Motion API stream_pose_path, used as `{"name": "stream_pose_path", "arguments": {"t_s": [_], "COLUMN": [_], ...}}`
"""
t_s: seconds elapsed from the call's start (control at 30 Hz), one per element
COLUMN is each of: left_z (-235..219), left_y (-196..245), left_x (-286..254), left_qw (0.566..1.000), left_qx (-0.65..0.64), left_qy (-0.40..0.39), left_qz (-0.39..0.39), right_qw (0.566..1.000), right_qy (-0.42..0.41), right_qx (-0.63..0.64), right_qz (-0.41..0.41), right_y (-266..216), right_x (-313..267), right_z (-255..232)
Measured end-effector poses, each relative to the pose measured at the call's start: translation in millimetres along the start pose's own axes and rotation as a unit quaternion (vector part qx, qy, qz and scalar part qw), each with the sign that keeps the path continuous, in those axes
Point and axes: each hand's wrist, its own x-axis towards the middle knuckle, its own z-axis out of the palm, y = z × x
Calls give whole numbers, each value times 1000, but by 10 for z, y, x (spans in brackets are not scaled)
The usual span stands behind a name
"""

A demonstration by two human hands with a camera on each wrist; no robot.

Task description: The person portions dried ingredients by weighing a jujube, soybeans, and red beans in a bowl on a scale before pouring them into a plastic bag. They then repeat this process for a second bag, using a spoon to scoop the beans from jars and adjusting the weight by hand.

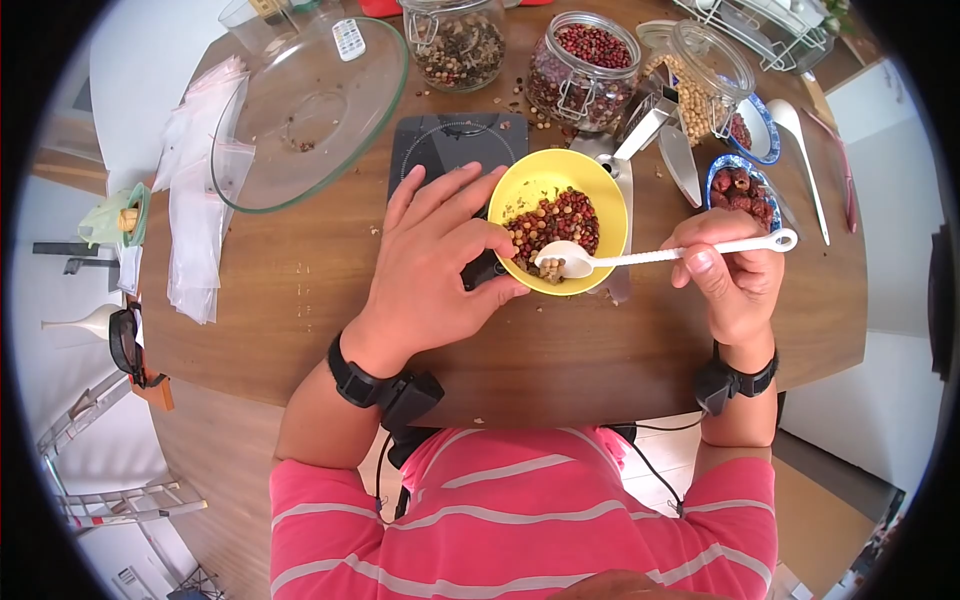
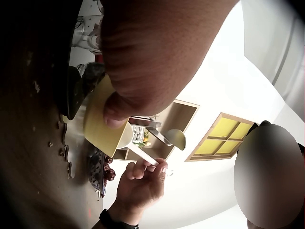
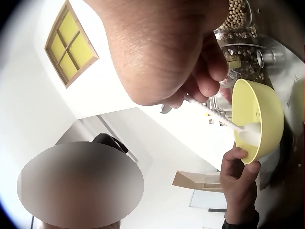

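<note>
The left hand (image 1: 425,265) pinches the near left rim of a yellow bowl (image 1: 612,200), thumb and index finger on its edge. Red and tan beans with darker bits (image 1: 570,222) lie in the bowl. A white spoon (image 1: 650,257) has its head inside, among tan beans at the near side; the right hand (image 1: 735,275) grips its twisted handle. In the left wrist view the thumb presses the side of the bowl (image 2: 102,117), and the right hand (image 2: 140,186) holds the handle. The right wrist view shows the left hand (image 3: 239,186) at the rim of the bowl (image 3: 269,119).
Behind the bowl are a dark scale (image 1: 420,140) and jars of mixed grains (image 1: 455,50), red beans (image 1: 590,75) and tan beans (image 1: 690,100). A glass lid (image 1: 310,120) and plastic bags (image 1: 195,220) lie left. Right are a bowl of dried red fruit (image 1: 740,190) and another white spoon (image 1: 800,150).
</note>
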Motion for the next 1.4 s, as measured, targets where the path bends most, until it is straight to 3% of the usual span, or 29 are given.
{"name": "stream_pose_path", "arguments": {"t_s": [0.13,0.3,0.47,0.63,0.9,1.1,1.2,1.27,1.4], "left_z": [3,2,22,74,105,43,71,96,27], "left_y": [5,7,6,41,71,43,61,104,29], "left_x": [-1,-3,-9,-22,-8,-2,-9,-24,7], "left_qw": [1000,1000,1000,999,999,1000,1000,998,1000], "left_qx": [0,-9,-14,-23,-37,-15,-24,-36,-5], "left_qy": [-1,-6,-12,-36,-38,-8,-8,-53,-5], "left_qz": [1,2,7,-4,4,11,7,26,24], "right_qw": [999,995,994,980,982,955,936,916,874], "right_qy": [-28,46,57,99,131,283,347,399,484], "right_qx": [-22,5,3,22,-18,51,19,18,-50], "right_qz": [2,85,94,174,137,77,61,27,-8], "right_y": [-15,28,81,154,112,-26,-103,-152,-264], "right_x": [8,21,54,119,121,116,109,139,315], "right_z": [26,-23,-42,-104,-264,-664,-885,-1008,-1087]}}
